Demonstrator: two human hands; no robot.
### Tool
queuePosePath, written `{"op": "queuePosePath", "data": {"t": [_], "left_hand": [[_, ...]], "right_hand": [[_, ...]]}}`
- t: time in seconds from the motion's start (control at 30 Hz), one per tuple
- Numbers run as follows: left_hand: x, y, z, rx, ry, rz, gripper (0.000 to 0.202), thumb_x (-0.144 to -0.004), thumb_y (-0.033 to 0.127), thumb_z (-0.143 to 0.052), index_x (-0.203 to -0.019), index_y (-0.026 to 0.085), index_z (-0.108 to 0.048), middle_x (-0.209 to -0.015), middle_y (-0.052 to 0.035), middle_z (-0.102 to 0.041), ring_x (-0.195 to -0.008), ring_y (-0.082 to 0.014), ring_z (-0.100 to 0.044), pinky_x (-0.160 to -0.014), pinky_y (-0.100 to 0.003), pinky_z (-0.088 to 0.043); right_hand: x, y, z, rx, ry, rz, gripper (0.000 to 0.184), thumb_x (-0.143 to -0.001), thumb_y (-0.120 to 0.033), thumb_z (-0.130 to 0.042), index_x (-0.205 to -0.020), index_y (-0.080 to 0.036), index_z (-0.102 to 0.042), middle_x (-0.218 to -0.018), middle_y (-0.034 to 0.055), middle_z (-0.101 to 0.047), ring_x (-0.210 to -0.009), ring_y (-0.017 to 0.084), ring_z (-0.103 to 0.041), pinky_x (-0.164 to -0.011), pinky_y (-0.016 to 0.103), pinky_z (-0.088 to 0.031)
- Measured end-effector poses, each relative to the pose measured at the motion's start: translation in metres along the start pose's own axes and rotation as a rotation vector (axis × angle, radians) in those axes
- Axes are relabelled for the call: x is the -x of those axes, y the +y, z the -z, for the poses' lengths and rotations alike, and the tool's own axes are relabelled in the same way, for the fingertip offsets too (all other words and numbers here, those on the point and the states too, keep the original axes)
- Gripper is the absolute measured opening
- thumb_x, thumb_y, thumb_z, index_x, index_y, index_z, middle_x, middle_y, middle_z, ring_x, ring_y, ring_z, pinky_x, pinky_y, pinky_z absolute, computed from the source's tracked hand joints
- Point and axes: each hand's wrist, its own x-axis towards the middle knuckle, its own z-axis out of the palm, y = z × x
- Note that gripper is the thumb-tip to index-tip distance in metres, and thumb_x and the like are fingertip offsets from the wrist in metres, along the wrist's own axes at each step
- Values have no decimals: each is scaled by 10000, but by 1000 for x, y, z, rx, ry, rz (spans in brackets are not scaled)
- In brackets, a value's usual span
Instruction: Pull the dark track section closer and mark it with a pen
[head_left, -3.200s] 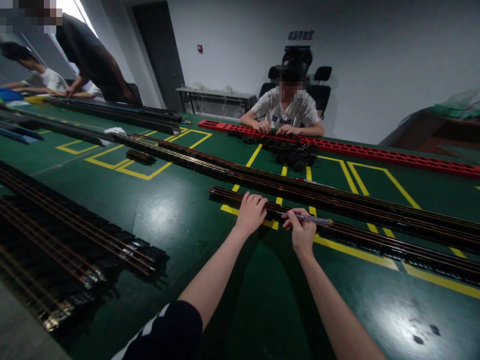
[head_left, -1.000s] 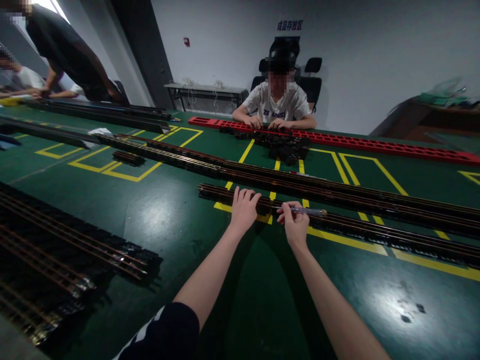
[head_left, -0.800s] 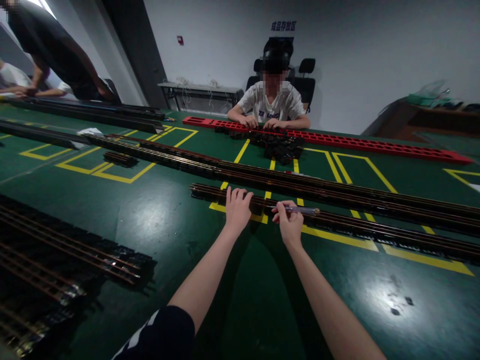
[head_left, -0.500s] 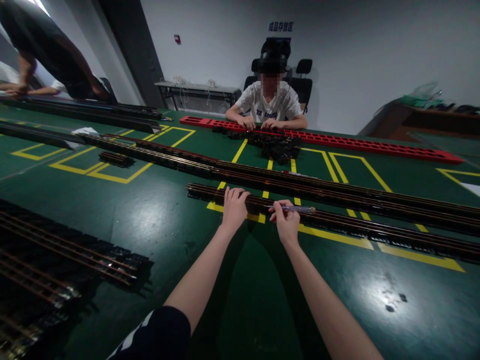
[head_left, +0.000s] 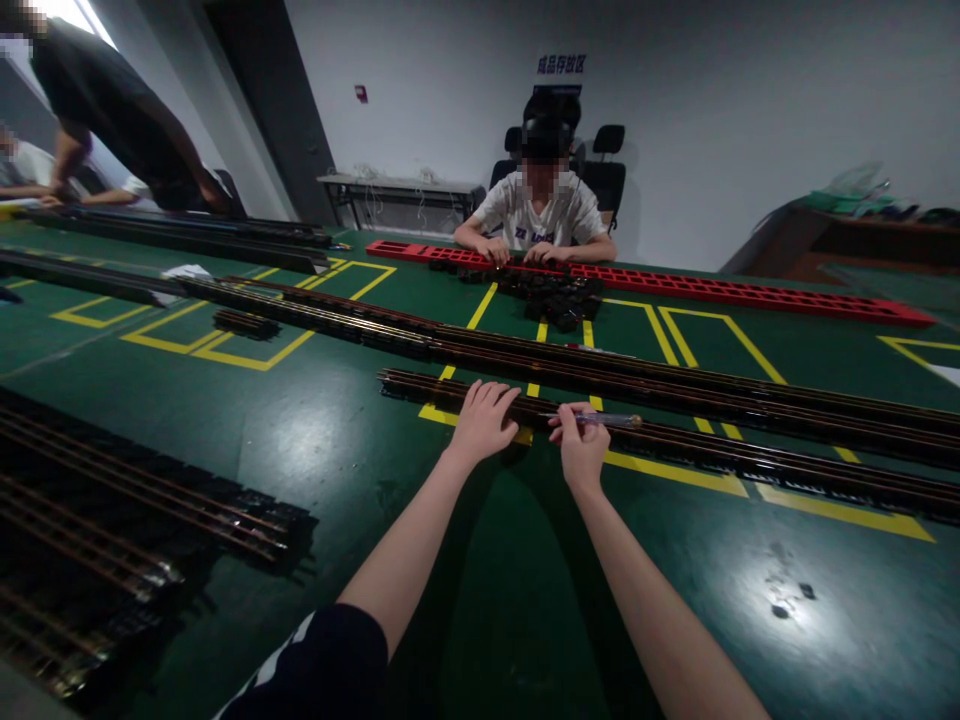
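A long, narrow black rail [head_left: 720,442] with thin copper-coloured strips along it lies crosswise on the table in front of me. My left hand [head_left: 481,425] is over it near its left end, fingers across the top and thumb at the near side. Just to the right, my right hand [head_left: 583,445] grips a slim screwdriver [head_left: 611,420] with a clear handle. Its thin shaft points left along the rail, toward my left hand. The tip's exact contact with the rail is too small to make out.
Behind it runs a longer bundle of similar rails [head_left: 600,365]. More rails [head_left: 150,470] lie at left, and a short black piece [head_left: 246,323] lies beyond. Across the green table [head_left: 360,450], a person [head_left: 536,205] handles black parts [head_left: 559,298] beside a red slotted frame [head_left: 750,293].
My left hand has slid slightly right along the rail, closer to my right hand. The screwdriver stays in my right hand. The view has shifted a little.
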Motion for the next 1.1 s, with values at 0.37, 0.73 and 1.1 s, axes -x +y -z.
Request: {"op": "queuePosePath", "data": {"t": [0.37,0.73,1.1], "left_hand": [[-4,8,-1,13,31,88,346,-838,341,-492,-1145,198,-567,-1149,-56,-621,-1122,-213,-520,-1126,-440,-248],[-15,29,-7,-75,75,265,211,-806,216,-554,-1003,149,-583,-1010,-85,-639,-1060,-238,-551,-1084,-453,-307],[-11,35,-11,-70,107,279,218,-842,168,-508,-1045,147,-584,-1078,-110,-626,-1099,-259,-541,-1075,-499,-326]], "right_hand": [[-4,5,9,4,-79,12,307,-821,-493,-510,-765,-192,-528,-619,-3,-616,-434,105,-544,-452,227,-437],[-20,12,26,149,-257,77,427,-790,-612,-503,-725,-191,-524,-574,-6,-597,-388,123,-567,-419,232,-433],[-20,14,33,107,-316,67,424,-785,-599,-528,-694,-186,-558,-556,-5,-585,-422,124,-574,-431,233,-446]]}}
